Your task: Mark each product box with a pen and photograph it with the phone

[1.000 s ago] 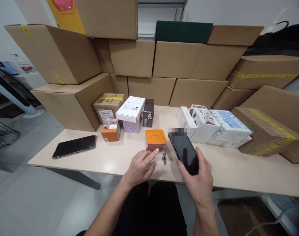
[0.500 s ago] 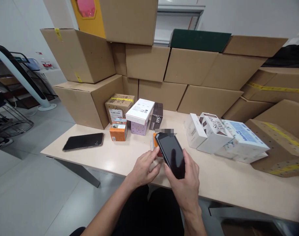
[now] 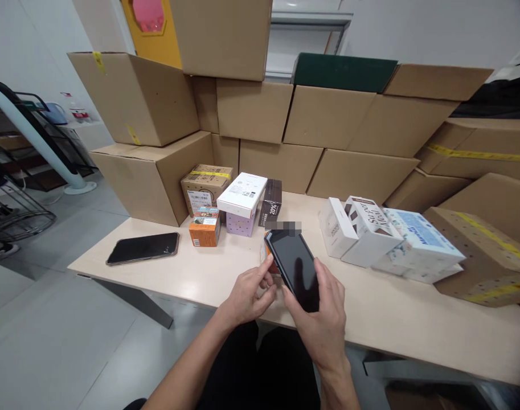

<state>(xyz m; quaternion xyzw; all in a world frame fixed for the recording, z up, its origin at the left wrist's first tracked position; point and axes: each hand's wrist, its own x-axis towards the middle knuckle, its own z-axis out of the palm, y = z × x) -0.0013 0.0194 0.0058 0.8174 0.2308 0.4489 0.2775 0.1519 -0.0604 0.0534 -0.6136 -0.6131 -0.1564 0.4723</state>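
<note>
My right hand (image 3: 322, 319) holds a rugged black phone (image 3: 297, 267) by its lower end, thumb on one side and fingers on the other. The screen is dark with a reflection on it, and a blurred patch covers the top edge. My left hand (image 3: 251, 293) is at the phone's left side, its index fingertip at the edge and its thumb apart. Behind the phone, mostly hidden, an orange box (image 3: 268, 246) stands on the table. Another black phone (image 3: 143, 248) lies flat at the table's left end.
On the table (image 3: 225, 273) stand an orange box (image 3: 204, 230), a white box (image 3: 244, 193) on a purple one (image 3: 239, 224), and a dark box (image 3: 271, 202). Several white boxes (image 3: 371, 239) line the right. Stacked cartons (image 3: 260, 114) wall off the back.
The view has shifted slightly. The phone stays in my right hand, and my left index finger stays at its edge, with the other fingers a little changed in pose.
</note>
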